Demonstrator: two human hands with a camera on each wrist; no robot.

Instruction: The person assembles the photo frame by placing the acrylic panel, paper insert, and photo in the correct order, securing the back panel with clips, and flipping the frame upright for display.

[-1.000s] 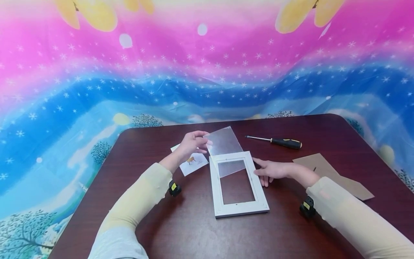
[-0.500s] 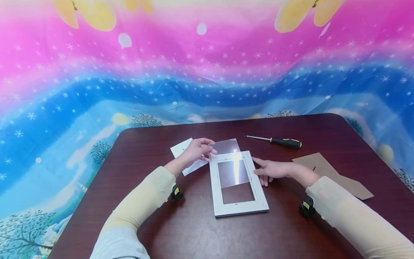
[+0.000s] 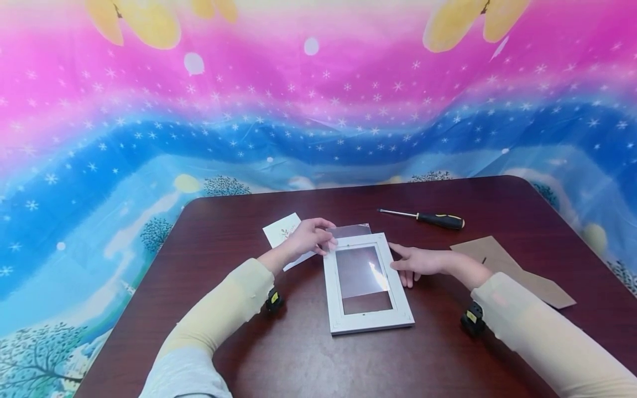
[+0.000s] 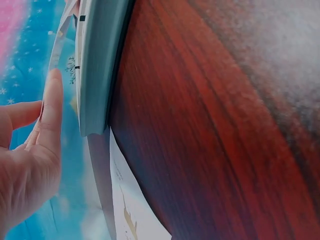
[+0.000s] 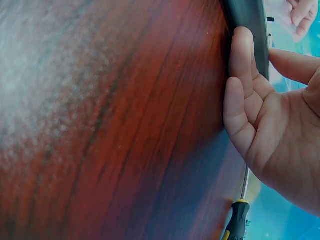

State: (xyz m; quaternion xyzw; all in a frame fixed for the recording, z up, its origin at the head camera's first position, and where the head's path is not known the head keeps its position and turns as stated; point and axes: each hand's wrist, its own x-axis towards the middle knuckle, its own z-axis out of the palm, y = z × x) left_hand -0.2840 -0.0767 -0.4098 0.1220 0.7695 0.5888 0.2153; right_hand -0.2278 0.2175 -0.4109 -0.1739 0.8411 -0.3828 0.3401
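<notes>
A white picture frame [image 3: 335, 301] lies on the table, its opening showing the dark wood below. My left hand [image 3: 309, 236] pinches the left edge of a clear sheet [image 3: 357, 273] between thumb and fingers. Most of this sheet is over the frame's opening; its far end sticks out past the frame's far rail. In the left wrist view the sheet is seen edge-on, slanting above the frame [image 4: 97, 65]. At the frame's right side, my right hand [image 3: 420, 261] grips the edge. The right wrist view has the thumb on the upper edge and fingers against the side.
Under and beside my left forearm lies a white printed card [image 3: 282, 229]. A screwdriver [image 3: 440, 220] with a black and yellow handle lies at the back right. Brown board pieces [image 3: 490, 249] lie right of my right hand. A patterned cloth [image 3: 318, 138] hangs behind the table [image 3: 278, 354].
My left hand has moved right and toward me, lowering the clear sheet so that it covers more of the frame's opening. The right hand and the frame have stayed put.
</notes>
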